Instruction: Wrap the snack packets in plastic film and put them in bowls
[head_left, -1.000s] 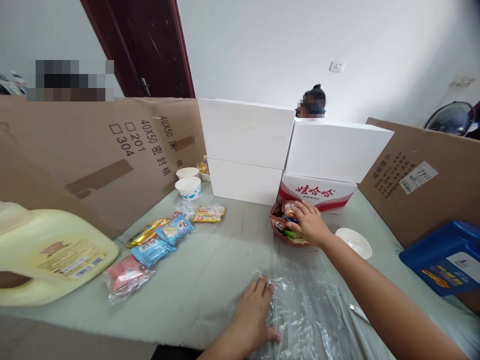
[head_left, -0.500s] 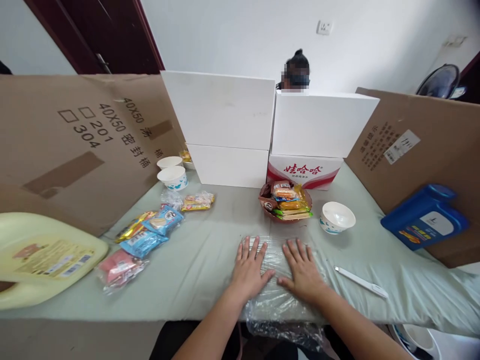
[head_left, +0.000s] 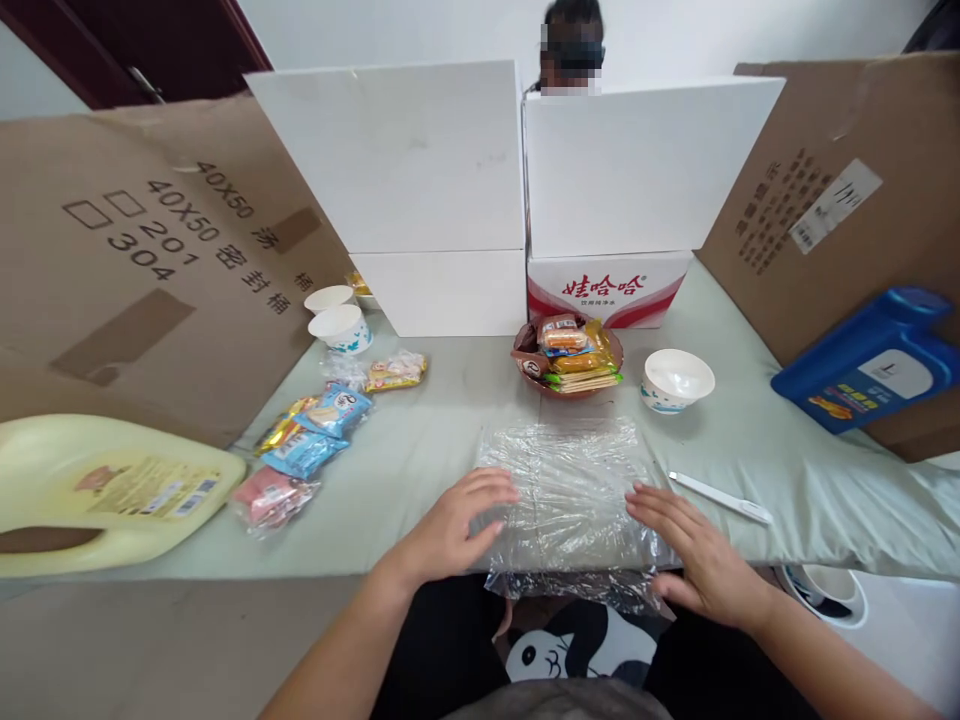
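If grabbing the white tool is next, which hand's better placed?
Right, probably: the right hand is open, with the white tool just beyond its fingers. The left hand is farther off, on the other side of the plastic sheet.

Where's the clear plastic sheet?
In the head view, the plastic sheet lies lower centre, between the left hand and right hand, nearer than the snack bowl.
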